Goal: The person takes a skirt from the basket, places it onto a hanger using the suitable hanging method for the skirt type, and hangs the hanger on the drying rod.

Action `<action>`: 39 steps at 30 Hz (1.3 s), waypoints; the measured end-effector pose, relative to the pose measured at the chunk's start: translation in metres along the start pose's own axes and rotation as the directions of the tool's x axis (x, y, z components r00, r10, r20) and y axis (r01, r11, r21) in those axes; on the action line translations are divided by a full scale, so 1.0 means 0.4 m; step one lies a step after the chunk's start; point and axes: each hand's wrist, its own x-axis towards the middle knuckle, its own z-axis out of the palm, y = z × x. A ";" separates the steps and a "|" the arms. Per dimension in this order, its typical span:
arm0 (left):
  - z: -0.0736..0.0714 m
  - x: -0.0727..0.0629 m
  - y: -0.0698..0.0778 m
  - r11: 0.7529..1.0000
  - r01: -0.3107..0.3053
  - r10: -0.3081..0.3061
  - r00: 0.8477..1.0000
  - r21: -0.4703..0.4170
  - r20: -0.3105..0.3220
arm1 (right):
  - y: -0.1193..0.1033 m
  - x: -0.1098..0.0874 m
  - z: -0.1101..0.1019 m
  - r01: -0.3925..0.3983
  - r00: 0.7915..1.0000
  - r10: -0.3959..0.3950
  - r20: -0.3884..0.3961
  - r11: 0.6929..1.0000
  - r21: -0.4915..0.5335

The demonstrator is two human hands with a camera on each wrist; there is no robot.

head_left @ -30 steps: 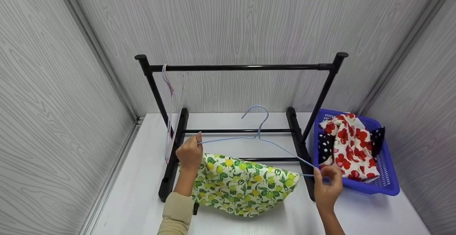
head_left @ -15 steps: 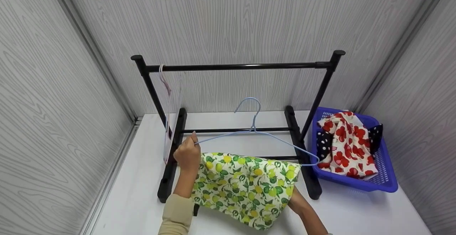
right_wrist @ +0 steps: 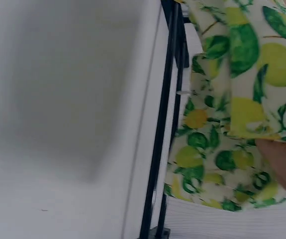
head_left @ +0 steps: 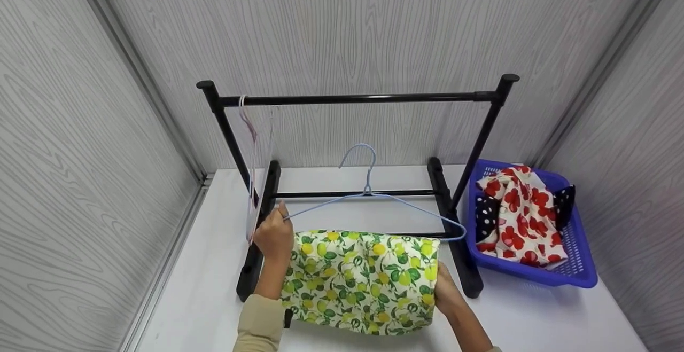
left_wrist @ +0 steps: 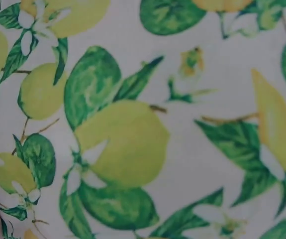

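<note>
My left hand (head_left: pixel 275 234) grips the left end of a blue wire hanger (head_left: pixel 367 188), its thumb pointing up. The hanger's hook stands upward, and its right corner sticks out past the fabric. A white cloth with a lemon and green leaf print (head_left: pixel 363 282) hangs from the hanger's lower bar. At the cloth's right edge is my right hand (head_left: pixel 446 288), its fingers hidden behind the fabric. The right wrist view shows part of that hand (right_wrist: pixel 284 167) reaching under a fold. Lemon-print fabric (left_wrist: pixel 123 144) fills the left wrist view.
A black garment rack (head_left: pixel 352 99) stands behind the hands, with pale pink hangers (head_left: pixel 252 133) at the left of its rail. At right, a blue plastic basket (head_left: pixel 585 266) holds red-flowered cloth (head_left: pixel 521 218) and black polka-dot fabric (head_left: pixel 564 205). Grey panelled walls enclose the white table (head_left: pixel 187 288).
My right hand has left the hanger's right corner and moved down to the cloth's right edge. The hanger has shifted left and levelled, and the cloth hangs straighter.
</note>
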 end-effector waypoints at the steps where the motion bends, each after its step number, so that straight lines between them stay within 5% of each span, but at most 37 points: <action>1: -0.001 0.000 -0.005 1.000 0.000 0.000 1.000 0.003 -0.004 | -0.014 -0.003 0.002 0.026 0.997 -0.028 -0.069 0.999 -0.030; 4: -0.006 -0.002 -0.019 1.000 0.001 -0.001 1.000 0.001 -0.014 | -0.054 -0.014 -0.001 0.063 0.957 -0.102 -0.273 0.987 -0.150; 8: -0.012 -0.005 -0.038 1.000 0.029 -0.029 0.999 -0.005 -0.022 | -0.097 -0.033 -0.016 0.102 0.853 -0.203 -0.481 0.968 -0.228; 12: -0.015 -0.003 -0.046 0.997 0.074 -0.074 0.997 -0.005 -0.025 | -0.086 -0.041 -0.028 0.209 0.728 -0.308 -0.613 0.950 -0.230; 14: -0.018 0.004 -0.042 0.996 0.088 -0.088 0.996 -0.005 -0.020 | -0.058 -0.039 -0.031 0.277 0.694 -0.357 -0.626 0.934 -0.225; 16: -0.019 0.012 -0.037 0.996 0.094 -0.094 0.995 -0.009 -0.022 | -0.029 -0.036 -0.035 0.318 0.710 -0.373 -0.598 0.927 -0.200; 20: -0.021 0.022 -0.028 0.997 0.083 -0.083 0.996 -0.009 -0.028 | -0.006 -0.037 -0.058 0.194 0.865 -0.240 -0.440 0.970 -0.148; 22: -0.022 0.019 -0.029 0.997 0.073 -0.073 0.997 -0.011 -0.031 | -0.008 -0.041 -0.067 0.124 0.908 -0.191 -0.373 0.973 -0.196; 24: -0.022 0.015 -0.032 0.997 0.080 -0.081 0.996 -0.018 -0.032 | -0.006 -0.040 -0.071 0.142 0.905 -0.234 -0.354 0.953 -0.267; 28: -0.027 0.015 -0.039 0.995 0.092 -0.094 0.994 -0.024 -0.051 | 0.012 -0.036 -0.084 0.206 0.853 -0.400 -0.334 0.848 -0.489; 30: -0.030 0.017 -0.039 0.997 0.074 -0.075 0.996 -0.017 -0.055 | 0.017 -0.034 -0.102 0.167 0.878 -0.385 -0.283 0.802 -0.573; 33: -0.034 0.019 -0.034 0.999 0.031 -0.032 0.998 -0.009 -0.050 | 0.004 -0.036 -0.132 0.080 0.942 -0.271 -0.195 0.750 -0.656; 35: -0.033 0.018 -0.028 1.000 0.014 -0.014 0.998 -0.008 -0.053 | -0.018 -0.038 -0.146 0.079 0.951 -0.260 -0.166 0.727 -0.682; 37: -0.032 0.019 -0.023 1.000 0.013 -0.015 0.997 -0.023 -0.071 | -0.046 -0.038 -0.151 0.157 0.932 -0.340 -0.128 0.694 -0.703; 39: -0.029 0.019 -0.017 0.999 0.010 -0.014 0.995 -0.042 -0.098 | -0.075 -0.032 -0.149 0.276 0.890 -0.450 -0.067 0.651 -0.707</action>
